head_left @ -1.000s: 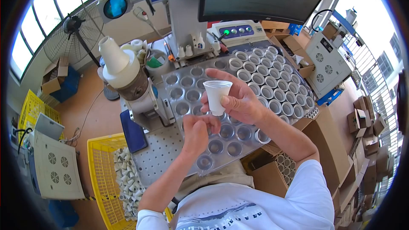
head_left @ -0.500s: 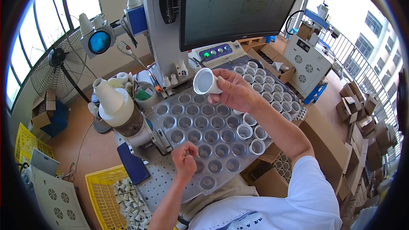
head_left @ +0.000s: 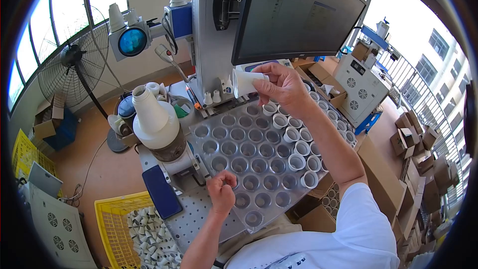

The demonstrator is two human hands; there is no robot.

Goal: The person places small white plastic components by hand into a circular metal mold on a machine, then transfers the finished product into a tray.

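Observation:
My right hand pinches a white tapered cup at its narrow end. The cup lies on its side in the air, its wide rim pointing left, in front of the monitor's lower edge. Below it spreads a clear plastic tray with rows of round pockets. White cups fill pockets on the tray's right side; those in the middle and left hold none. Over the tray's front left part, my left hand is curled into a fist, with nothing visible in it.
Left of the tray stands a machine fixture with a white cone, beside a dark blue phone. A yellow basket of small white parts sits lower left. The monitor overhangs the back; cardboard boxes stand right.
The cup has turned in my right hand from its open mouth facing me to a side-on pose. The view has shifted, so the bench appears further right. My left hand stays a fist.

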